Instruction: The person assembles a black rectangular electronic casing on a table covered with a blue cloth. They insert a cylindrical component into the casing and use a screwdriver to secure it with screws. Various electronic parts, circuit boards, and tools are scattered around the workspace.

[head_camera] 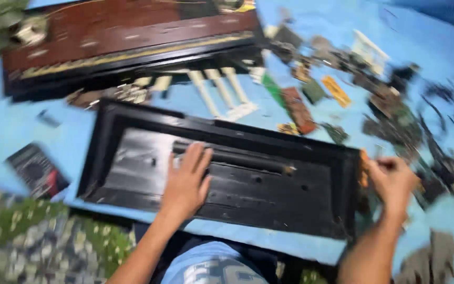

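A long black plastic casing (pixel 269 205), open side up, lies across a blue sheet in front of me. My left hand (pixel 186 181) rests flat inside it, fingers spread, near a dark bar along the casing's upper wall. My right hand (pixel 392 180) is at the casing's right end, fingers closed around a small tool with an orange handle (pixel 364 167); the picture is blurred, so the tool's tip is unclear.
A brown wooden panel (pixel 127 37) with a gold strip lies at the back. White keys (pixel 222 89) and several small circuit boards and parts (pixel 342 89) are scattered on the blue sheet (pixel 6 126). A dark meter-like device (pixel 38 171) lies at left.
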